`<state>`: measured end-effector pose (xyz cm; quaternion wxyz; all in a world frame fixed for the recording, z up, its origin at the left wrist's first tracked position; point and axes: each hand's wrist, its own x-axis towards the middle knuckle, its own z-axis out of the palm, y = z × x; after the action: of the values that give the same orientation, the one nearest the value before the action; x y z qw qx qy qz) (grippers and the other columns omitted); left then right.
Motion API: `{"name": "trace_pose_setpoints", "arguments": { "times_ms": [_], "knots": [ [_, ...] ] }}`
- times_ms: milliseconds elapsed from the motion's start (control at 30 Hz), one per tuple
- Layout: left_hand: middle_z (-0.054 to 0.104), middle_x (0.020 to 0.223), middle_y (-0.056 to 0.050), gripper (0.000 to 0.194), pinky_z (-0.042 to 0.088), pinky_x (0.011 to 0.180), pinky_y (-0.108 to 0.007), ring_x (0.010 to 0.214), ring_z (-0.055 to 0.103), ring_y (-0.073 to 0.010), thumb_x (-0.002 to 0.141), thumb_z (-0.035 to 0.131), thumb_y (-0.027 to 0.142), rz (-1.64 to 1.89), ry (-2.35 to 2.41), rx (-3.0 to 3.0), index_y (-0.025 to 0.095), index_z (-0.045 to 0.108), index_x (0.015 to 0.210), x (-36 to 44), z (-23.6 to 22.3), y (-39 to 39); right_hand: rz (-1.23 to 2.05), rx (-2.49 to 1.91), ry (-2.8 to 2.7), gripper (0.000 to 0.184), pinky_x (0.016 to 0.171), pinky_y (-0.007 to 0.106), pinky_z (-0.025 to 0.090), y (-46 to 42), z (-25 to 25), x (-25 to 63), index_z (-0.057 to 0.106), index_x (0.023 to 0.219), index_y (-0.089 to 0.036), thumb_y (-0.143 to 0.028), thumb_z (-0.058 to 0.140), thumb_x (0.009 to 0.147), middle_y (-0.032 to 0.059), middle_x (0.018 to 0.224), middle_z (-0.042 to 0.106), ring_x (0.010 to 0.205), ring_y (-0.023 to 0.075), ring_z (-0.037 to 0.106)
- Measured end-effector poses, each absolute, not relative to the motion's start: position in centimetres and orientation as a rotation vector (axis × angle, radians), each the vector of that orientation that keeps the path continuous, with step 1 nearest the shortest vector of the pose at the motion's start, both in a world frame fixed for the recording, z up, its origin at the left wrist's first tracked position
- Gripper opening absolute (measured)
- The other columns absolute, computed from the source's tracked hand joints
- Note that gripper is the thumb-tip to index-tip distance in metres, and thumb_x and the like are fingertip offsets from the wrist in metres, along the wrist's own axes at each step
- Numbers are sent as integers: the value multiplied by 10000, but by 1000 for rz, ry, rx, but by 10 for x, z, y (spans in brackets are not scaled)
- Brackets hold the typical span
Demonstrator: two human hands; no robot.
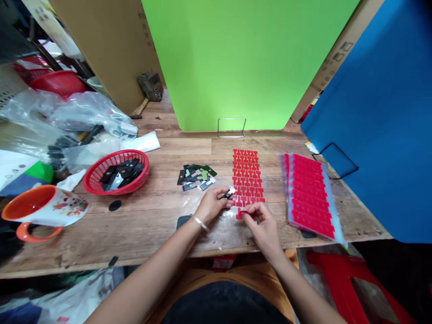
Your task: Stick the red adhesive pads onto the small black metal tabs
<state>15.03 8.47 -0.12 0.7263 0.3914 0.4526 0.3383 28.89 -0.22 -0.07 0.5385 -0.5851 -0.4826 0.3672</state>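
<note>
My left hand (213, 203) is closed on a small dark metal plate (229, 193) with a pale end, held at the left edge of a sheet of red stickers (248, 177). The sheet lies flat on the wooden table, its red T-shaped pieces in rows. Between the fingertips of my right hand (263, 221) is a red sticker (243, 213), pinched at the sheet's near end. Beyond my left hand lies a loose pile of small black and silver metal plates (197, 176).
A red basket (138, 180) of dark plates and an orange-and-white mug (67, 207) stand on the left. Stacked red sticker sheets (312, 193) lie on the right. Green (249, 63) and blue (378, 135) boards rise behind. A hammer (141, 108) rests at the back left.
</note>
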Motion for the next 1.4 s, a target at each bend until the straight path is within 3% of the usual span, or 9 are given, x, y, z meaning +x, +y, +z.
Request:
{"name": "trace_pose_setpoints", "arguments": {
  "times_ms": [167, 333, 800, 1400],
  "knots": [
    [694, 894, -74, 318, 510, 748, -240, 764, 656, -133, 645, 650, 51, 769, 879, 766, 117, 614, 954, 146, 18, 58, 914, -1320, -1087, 97, 590, 238, 454, 12, 7, 275, 507, 739, -197, -191, 601, 718, -13, 731, 561, 653, 124, 543],
    [692, 918, -51, 333, 506, 755, -264, 727, 646, -128, 648, 647, 72, 802, 864, 733, 136, 624, 974, 146, 25, 42, 908, -1277, -1052, 127, 577, 238, 483, 15, 6, 267, 488, 764, -210, -186, 601, 711, -27, 757, 548, 645, 115, 546],
    [696, 924, -60, 358, 495, 764, -258, 811, 651, -161, 668, 629, 71, 801, 813, 742, 141, 634, 1020, 145, 25, 41, 927, -1291, -1052, 143, 474, 223, 513, 14, 5, 261, 465, 798, -213, -217, 593, 734, 1, 803, 540, 621, 117, 541],
    [700, 908, -67, 343, 501, 774, -267, 837, 653, -174, 685, 637, 84, 813, 818, 739, 130, 627, 1025, 147, 26, 39, 847, -1338, -1092, 115, 526, 227, 486, 13, -1, 263, 481, 793, -204, -188, 581, 739, -1, 781, 547, 637, 120, 540]
  ]
}}
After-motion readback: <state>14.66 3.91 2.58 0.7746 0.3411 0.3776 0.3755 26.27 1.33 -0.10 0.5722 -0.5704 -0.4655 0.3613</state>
